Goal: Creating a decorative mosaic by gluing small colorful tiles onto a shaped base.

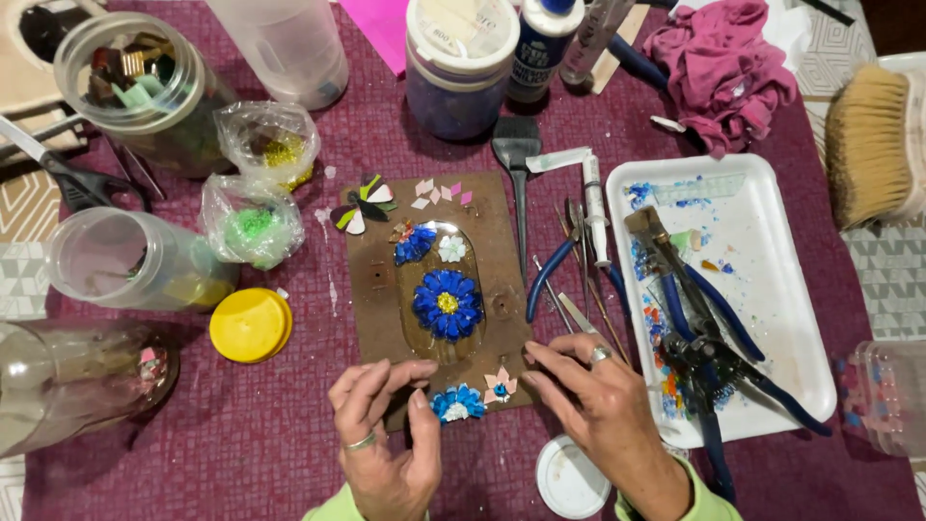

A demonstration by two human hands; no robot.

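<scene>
A brown board lies in the middle of the maroon mat, carrying a clear oval dish with a big blue mosaic flower with a yellow centre. Smaller flowers sit around it: a blue-and-white one and a pink one at the near edge. My left hand rests at the board's near edge, thumb and fingers touching beside the blue-and-white flower. My right hand, wearing a ring, lies at the board's near right corner, fingertips by the pink flower. Neither hand visibly holds anything.
A white tray with blue-handled nippers and glass chips is on the right. Blue pliers, a brush and a syringe lie beside the board. Jars, bags of chips and a yellow lid stand left; glue bottles, a tub and a pink rag are at the back.
</scene>
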